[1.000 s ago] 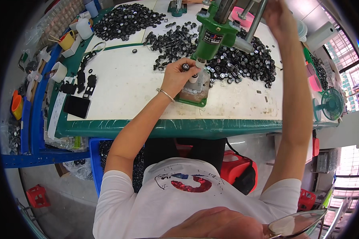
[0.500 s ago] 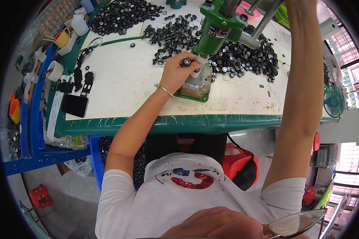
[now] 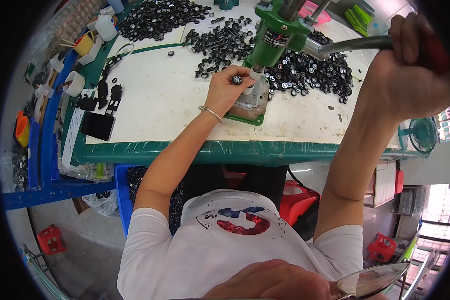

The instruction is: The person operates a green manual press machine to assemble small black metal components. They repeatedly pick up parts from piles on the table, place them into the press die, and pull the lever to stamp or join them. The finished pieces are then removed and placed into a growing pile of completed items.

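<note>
A green hand press (image 3: 272,42) stands on the table, its plate and base (image 3: 244,118) just beyond my left hand (image 3: 224,91). The fingers of that hand are closed on a small black toy wheel (image 3: 237,80), right beside the press's white tip (image 3: 255,75). What sits directly under the tip is mostly hidden by my fingers. At the upper right, my right hand (image 3: 407,82) is wrapped round the red grip of the press lever (image 3: 355,45). The lever lies almost level, pointing right.
Heaps of black wheels (image 3: 157,21) cover the back left, some with thin axles (image 3: 220,42) in the middle, more (image 3: 310,75) behind the press. A phone (image 3: 97,126) and black plastic parts (image 3: 114,97) lie left. A green fan (image 3: 421,135) is at the right edge.
My right hand has come down and toward the right, swinging the lever from steeply raised to nearly level. My left hand stays by the press tip with the wheel.
</note>
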Demonstrator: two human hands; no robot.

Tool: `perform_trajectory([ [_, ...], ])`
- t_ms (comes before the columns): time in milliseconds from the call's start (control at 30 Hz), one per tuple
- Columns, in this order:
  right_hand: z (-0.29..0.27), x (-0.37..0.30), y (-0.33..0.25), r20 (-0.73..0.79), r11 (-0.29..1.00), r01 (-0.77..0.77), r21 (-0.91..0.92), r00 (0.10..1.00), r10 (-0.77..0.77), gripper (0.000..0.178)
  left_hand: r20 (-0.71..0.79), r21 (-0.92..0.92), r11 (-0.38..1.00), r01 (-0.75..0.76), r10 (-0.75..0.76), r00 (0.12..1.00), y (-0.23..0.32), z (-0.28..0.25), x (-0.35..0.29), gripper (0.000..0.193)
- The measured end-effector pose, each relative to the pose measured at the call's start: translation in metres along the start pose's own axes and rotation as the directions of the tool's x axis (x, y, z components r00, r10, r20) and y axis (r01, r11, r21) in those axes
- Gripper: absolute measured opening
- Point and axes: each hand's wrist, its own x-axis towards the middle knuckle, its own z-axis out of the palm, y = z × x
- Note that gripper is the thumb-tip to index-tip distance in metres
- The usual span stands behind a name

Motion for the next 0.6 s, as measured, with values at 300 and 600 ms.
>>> perform_trajectory([
  [300, -0.028, 0.07, 0.068, 0.046, 0.91, -0.357, 0.211, 0.934, 0.355, 0.027, 0.026, -0.03, 0.998, 0.046, -0.045, 0.999, 0.002, 0.004, 0.005, 0.03],
  [600, -0.129, 0.134, 0.21, 0.306, 0.439, -0.769, 0.464, 0.604, 0.736, 0.031, -0.128, -0.66, 0.709, 0.249, -0.432, 0.893, -0.004, -0.044, 0.016, 0.014],
])
